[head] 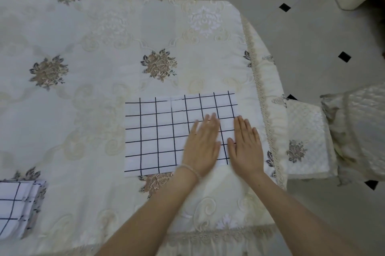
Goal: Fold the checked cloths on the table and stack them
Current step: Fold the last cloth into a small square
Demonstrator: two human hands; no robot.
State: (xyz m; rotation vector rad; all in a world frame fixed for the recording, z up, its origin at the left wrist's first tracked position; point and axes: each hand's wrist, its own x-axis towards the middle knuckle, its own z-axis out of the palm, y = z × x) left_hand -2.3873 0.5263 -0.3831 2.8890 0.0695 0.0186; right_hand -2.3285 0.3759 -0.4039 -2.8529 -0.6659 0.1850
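Your left hand [203, 144] and right hand [245, 145] press flat, fingers straight, side by side on the checked cloth [158, 133], right half; cloth lies near the table [93, 93] edge at 3 o'clock, folded stack [18, 208] at 8 o'clock

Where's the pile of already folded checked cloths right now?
In the head view, the folded checked cloths sit at the table's near left corner, cut off by the frame's left edge, well left of the spread checked cloth under both hands.
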